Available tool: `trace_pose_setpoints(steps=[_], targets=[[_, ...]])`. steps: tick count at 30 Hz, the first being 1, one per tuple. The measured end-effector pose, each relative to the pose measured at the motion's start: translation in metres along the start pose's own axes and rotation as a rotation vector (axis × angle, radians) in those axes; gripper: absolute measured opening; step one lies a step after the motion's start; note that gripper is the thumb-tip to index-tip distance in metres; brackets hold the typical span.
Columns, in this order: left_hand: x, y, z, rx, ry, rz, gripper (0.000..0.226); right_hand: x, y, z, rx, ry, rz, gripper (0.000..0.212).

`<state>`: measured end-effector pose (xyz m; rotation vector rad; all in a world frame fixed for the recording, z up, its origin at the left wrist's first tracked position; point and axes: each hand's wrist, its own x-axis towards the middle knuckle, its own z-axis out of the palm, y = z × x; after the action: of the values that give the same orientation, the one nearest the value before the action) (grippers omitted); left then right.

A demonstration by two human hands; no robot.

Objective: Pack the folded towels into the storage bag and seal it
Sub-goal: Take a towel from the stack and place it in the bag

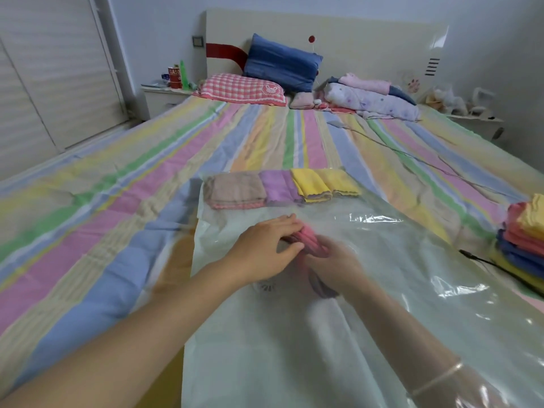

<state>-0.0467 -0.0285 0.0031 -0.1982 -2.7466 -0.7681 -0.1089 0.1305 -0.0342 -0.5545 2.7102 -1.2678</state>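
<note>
A large translucent plastic storage bag (265,363) is laid flat on the pastel striped bedsheet (88,231), with its mouth toward the person and unsealed. The right forearm is seen inside the bag through the film, with a thin bracelet (438,375) on the wrist. The right hand (335,263) is blurred by the plastic; its fingers are curled round a pink folded towel (309,238), held inside the bag about mid-length. The left hand (265,245) is kept outside, on top of the bag. Its fingers are nearly straight and laid over the same towel through the film, the thumb at the near edge, nothing gripped. A purplish shape (325,285) under the right wrist is too blurred to be identified. A round white valve (265,287) is seen on the bag beside the left wrist.

At the bag's far closed end four folded towels are lined up side by side, touching: a beige-brown towel with a pink edge (235,191), a purple towel (279,187) and two yellow towels (312,184). Outside the bag, at the right edge, a stack of folded yellow, coral and blue towels (524,240) is set on the sheet, with a black cable (482,260) just beside it.

Farthest off, a pink checked pillow (241,89), a blue pillow (282,66) leaned on the cream headboard (368,39), a bundle of bedding (371,98) and a white bedside table (162,97) bearing a red can (174,78) are seen
</note>
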Motion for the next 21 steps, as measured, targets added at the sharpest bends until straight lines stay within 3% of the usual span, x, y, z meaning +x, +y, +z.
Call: trace_pose_setpoints(steps=[5, 7, 10, 12, 14, 17, 19, 21], targets=[[0.007, -0.012, 0.011, 0.145, 0.176, 0.141, 0.034, 0.036, -0.012, 0.022, -0.297, 0.022, -0.165, 0.032], [0.010, -0.018, 0.012, 0.181, 0.239, 0.153, 0.035, 0.049, -0.012, 0.029, -0.281, 0.087, -0.330, 0.030], [0.020, -0.021, 0.005, 0.239, 0.291, -0.036, 0.053, 0.062, -0.015, 0.031, -0.124, 0.112, -0.488, 0.026], [0.032, -0.026, -0.002, 0.264, 0.289, -0.245, 0.055, 0.069, -0.016, 0.031, -0.091, 0.101, -0.490, 0.038], [0.044, -0.033, -0.009, 0.271, 0.183, -0.398, 0.045, 0.078, -0.014, 0.036, -0.165, 0.115, -0.470, 0.050], [0.056, -0.041, -0.014, 0.236, 0.154, -0.373, 0.021, 0.088, -0.002, 0.041, -0.272, 0.164, -0.431, 0.055], [0.060, -0.038, -0.021, 0.210, 0.184, -0.298, 0.023, 0.088, 0.002, 0.039, -0.248, 0.274, -0.478, 0.045], [0.064, -0.033, -0.028, 0.120, 0.215, -0.223, 0.029, 0.097, -0.004, 0.035, -0.015, 0.301, -0.425, 0.029]])
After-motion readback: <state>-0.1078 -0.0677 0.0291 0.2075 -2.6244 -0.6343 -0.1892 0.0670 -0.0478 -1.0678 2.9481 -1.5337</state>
